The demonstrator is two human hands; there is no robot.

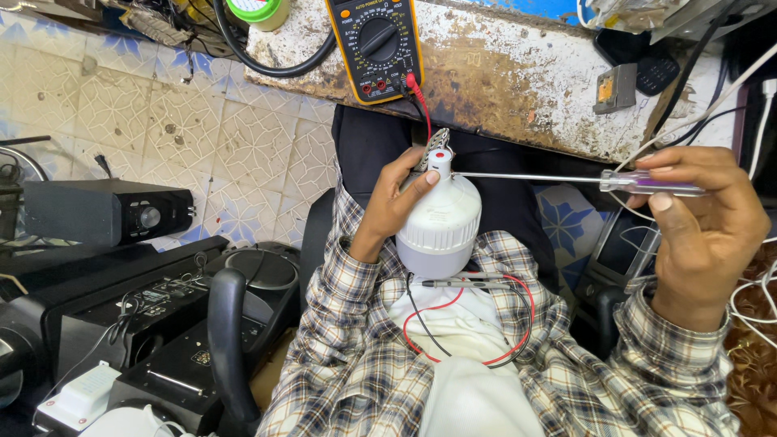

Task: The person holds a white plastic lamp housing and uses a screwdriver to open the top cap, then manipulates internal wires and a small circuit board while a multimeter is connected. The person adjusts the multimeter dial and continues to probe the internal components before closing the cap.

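Against the ribbed white plastic bulb (438,222), a thin steel screwdriver (566,179)

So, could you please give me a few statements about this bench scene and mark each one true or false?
1. The left hand grips a white LED bulb near its base. True.
2. The right hand holds a pair of pliers. False: it holds a long screwdriver with a clear handle.
3. The screwdriver tip points at the bulb's neck. True.
4. The yellow multimeter lies on the person's lap. False: it rests on the worn bench above.
5. Red and black test leads lie on the lap under the bulb. True.
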